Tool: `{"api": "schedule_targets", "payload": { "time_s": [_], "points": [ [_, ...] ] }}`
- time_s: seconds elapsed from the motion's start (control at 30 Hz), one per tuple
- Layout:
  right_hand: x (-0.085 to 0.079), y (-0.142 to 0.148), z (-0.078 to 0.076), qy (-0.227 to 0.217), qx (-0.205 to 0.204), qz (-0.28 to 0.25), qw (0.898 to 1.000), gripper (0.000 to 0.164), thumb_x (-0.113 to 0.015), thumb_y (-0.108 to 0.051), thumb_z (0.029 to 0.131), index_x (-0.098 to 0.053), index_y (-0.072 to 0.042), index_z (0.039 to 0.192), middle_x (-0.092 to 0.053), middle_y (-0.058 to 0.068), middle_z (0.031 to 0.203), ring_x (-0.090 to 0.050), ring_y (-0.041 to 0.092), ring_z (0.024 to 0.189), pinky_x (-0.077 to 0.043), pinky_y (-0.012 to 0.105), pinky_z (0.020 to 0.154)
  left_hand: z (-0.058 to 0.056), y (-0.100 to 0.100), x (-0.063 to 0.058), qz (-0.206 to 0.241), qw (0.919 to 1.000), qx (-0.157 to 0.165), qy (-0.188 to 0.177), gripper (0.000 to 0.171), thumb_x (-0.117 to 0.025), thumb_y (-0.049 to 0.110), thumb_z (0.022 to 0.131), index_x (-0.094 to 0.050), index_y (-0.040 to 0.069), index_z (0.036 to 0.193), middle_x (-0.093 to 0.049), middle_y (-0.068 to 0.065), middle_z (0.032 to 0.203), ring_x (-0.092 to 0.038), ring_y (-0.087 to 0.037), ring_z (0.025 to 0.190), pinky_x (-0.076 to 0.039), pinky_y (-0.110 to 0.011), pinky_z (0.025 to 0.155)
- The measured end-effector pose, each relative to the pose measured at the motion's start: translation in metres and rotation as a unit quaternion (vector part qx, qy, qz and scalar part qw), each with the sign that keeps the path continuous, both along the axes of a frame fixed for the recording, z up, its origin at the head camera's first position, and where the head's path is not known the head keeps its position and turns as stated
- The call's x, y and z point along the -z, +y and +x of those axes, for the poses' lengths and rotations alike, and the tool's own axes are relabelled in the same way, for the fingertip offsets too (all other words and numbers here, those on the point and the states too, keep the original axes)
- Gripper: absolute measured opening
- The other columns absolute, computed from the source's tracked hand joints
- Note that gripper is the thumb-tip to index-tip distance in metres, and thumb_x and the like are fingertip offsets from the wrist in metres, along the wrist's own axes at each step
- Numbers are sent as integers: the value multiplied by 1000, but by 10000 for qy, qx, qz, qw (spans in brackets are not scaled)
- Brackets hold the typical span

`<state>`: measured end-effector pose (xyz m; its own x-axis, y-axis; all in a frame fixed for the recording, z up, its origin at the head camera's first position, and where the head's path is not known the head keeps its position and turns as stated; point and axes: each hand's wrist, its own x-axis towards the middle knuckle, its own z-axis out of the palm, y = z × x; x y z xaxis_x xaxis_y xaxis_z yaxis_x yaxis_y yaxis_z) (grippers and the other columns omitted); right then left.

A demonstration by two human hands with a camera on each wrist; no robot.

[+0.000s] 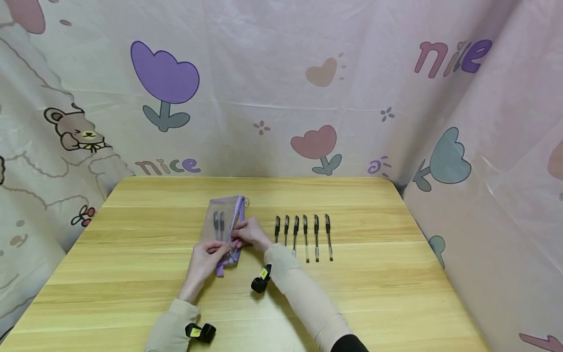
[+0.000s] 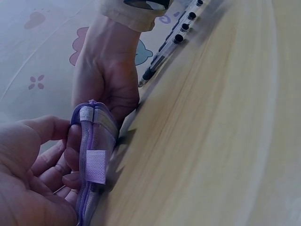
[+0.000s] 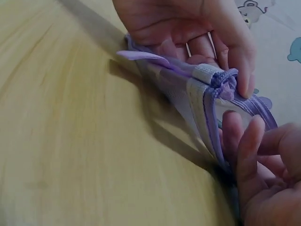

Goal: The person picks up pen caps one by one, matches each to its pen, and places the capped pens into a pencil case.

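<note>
A see-through mesh pencil pouch [image 1: 206,232] with purple trim lies on the table, its zipped edge toward the right and open at the near end. Two dark pens [image 1: 219,225] show through its mesh. At the pouch's near end my left hand [image 1: 206,264] pinches the rim between thumb and fingers. My right hand [image 1: 251,231] is at the zipper side; in the right wrist view its fingertips [image 3: 249,136] hold the purple zipper edge. A purple fabric tab [image 2: 96,167] sticks out from the pouch's end.
To the right of the pouch, several capped black pens [image 1: 316,237] lie side by side in a row, partly behind my right forearm. The wooden table [image 1: 374,293] ends at a patterned cloth [image 1: 246,73] hung behind and at both sides.
</note>
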<state>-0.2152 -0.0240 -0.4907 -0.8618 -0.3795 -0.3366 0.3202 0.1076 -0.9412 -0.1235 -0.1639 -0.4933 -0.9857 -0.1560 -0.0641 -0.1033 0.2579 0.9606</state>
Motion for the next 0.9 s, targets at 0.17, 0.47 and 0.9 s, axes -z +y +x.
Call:
{"api": "schedule_targets", "payload": {
  "time_s": [0.17,0.47,0.9],
  "points": [
    [-2,2,-1,-96,-113,-34,9999,21,-61,5,93,-71,10,111,-62,4,56,-51,7,40,-36,15,37,-1,1,0,125,9999,-43,-4,25,-70,9,93,-71,-13,107,-78,-18,91,-66,3,67,-55,-15,64],
    [-5,11,5,102,-170,-34,9998,23,-65,3,91,-70,8,113,-65,9,62,-48,6,40,-36,15,37,-2,2,3,271,9996,-74,88,23,-70,6,92,-71,-14,103,-78,-12,85,-66,3,67,-55,-14,65],
    [-16,68,23,1140,520,707,9896,28,-67,-2,91,-65,8,117,-74,24,94,-60,10,51,-52,20,46,1,3,-1,370,9993,-96,-48,29,-73,12,92,-71,-13,106,-77,-7,81,-66,1,65,-56,-16,62]
  ]
}}
